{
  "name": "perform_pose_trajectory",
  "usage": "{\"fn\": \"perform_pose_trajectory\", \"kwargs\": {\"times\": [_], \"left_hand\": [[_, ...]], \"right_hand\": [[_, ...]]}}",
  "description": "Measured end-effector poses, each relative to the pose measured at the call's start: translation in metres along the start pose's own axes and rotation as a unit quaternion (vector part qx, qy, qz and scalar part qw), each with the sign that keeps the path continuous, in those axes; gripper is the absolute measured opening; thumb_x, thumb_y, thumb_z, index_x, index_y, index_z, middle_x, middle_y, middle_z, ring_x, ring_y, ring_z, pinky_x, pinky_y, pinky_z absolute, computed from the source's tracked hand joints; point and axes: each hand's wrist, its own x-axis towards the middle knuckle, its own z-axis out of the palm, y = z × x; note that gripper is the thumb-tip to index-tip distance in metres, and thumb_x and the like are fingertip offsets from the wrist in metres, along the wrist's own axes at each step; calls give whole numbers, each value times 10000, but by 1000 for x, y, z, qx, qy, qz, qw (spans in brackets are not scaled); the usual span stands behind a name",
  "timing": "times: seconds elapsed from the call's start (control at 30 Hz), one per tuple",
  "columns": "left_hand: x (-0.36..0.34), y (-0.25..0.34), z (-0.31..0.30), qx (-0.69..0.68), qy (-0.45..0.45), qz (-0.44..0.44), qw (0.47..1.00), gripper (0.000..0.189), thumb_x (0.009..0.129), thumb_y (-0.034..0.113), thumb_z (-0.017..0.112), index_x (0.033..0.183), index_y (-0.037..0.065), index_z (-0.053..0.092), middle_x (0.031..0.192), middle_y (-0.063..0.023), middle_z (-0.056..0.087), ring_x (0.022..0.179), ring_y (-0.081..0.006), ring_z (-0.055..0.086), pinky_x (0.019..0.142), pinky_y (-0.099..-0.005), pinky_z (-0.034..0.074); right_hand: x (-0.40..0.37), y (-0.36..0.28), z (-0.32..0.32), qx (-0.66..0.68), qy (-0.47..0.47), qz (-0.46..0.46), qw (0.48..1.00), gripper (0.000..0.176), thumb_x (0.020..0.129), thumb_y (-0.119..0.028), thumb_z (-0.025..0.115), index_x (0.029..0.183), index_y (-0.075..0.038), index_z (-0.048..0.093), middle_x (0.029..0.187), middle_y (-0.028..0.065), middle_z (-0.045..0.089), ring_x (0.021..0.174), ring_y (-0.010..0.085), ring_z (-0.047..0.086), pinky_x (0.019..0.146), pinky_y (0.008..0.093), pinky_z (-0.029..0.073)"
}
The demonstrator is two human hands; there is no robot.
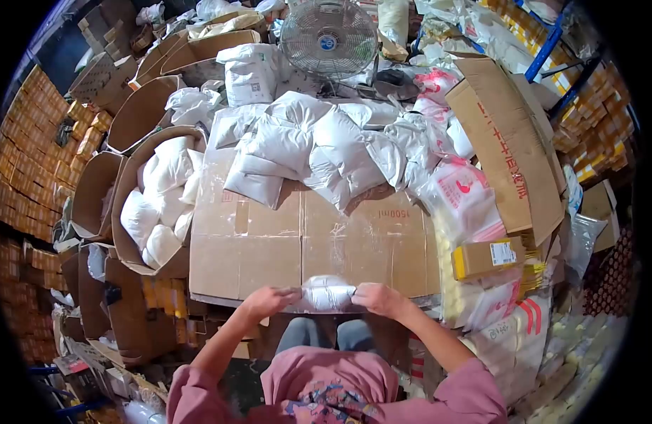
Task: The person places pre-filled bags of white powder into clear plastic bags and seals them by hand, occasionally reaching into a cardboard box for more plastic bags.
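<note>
A small white plastic bag (328, 293) with something bulky inside lies at the near edge of the cardboard-covered table (269, 261). Its left end is pinched in my left hand (271, 301), and my right hand (382, 299) grips the right end. Both hands are closed, and the bag is stretched sideways between them. Farther back on the cardboard rests a heap of filled white bags (290, 138), some leaning over others. What fills the bags cannot be seen.
To the left, an open carton (131, 205) holds several white bags. A metal fan (328, 39) stands behind the heap. On the right are a tall cardboard flap (499, 141), a small brown box (487, 258) and clear bags with red print (460, 194).
</note>
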Motion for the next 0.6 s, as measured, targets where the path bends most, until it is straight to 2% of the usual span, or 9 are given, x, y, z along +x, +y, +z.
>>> {"fn": "perform_pose_trajectory", "kwargs": {"times": [0.03,0.07,0.1,0.17,0.27,0.37,0.4,0.5,0.6], "left_hand": [[-8,-14,21,13,-31,-24,999,283,826,75,547,1100,63,616,1096,-88,648,897,-271,658,751,-350,553],[-17,-28,53,20,-63,-47,997,299,829,75,544,1121,64,604,1086,-88,646,888,-273,658,747,-355,552],[-18,-58,88,26,-247,-90,964,345,839,58,521,1181,57,563,1059,-88,640,865,-278,654,740,-372,549],[7,-27,37,13,-112,-10,994,328,840,43,506,1162,50,564,1102,-94,621,860,-295,648,748,-378,551],[8,-13,7,72,-117,1,991,317,833,23,500,1143,47,561,1153,-103,593,863,-317,646,754,-381,552],[6,-24,3,24,-37,61,997,322,818,4,510,1135,46,552,1187,-105,570,848,-326,647,742,-379,555],[9,-30,8,29,-133,2,991,364,808,-6,516,1166,52,535,1187,-99,569,859,-319,642,744,-376,554],[25,-28,4,52,-222,14,974,346,806,-4,518,1145,60,533,1133,-95,567,862,-312,634,745,-384,549],[18,-22,-10,14,-103,70,992,211,835,43,527,1044,65,541,996,-90,557,839,-299,631,739,-412,539]], "right_hand": [[-5,0,11,2,21,14,1000,78,763,-40,536,840,-55,546,753,117,523,748,297,574,646,395,482],[-7,7,30,5,-31,35,999,94,766,-43,540,855,-55,564,755,127,528,753,301,578,633,404,482],[-11,22,56,-13,-73,11,997,89,756,-47,547,843,-63,554,771,126,538,751,302,580,622,411,482],[1,20,50,8,-28,4,1000,70,758,-62,548,824,-75,532,783,112,535,744,297,581,621,403,485],[10,13,24,-34,-7,-2,999,54,767,-65,533,816,-78,514,792,103,526,739,293,581,626,398,492],[14,6,8,-24,9,18,1000,49,771,-67,529,817,-69,514,786,99,515,746,288,583,633,397,496],[13,14,27,-30,-33,21,999,39,778,-65,525,815,-66,516,797,104,526,742,289,589,640,397,500],[25,13,47,-64,-57,32,996,44,790,-67,518,833,-66,520,812,111,545,755,295,603,658,400,512],[22,5,36,-35,-20,75,996,117,821,-63,501,927,-60,551,835,133,579,793,320,631,686,424,525]]}}
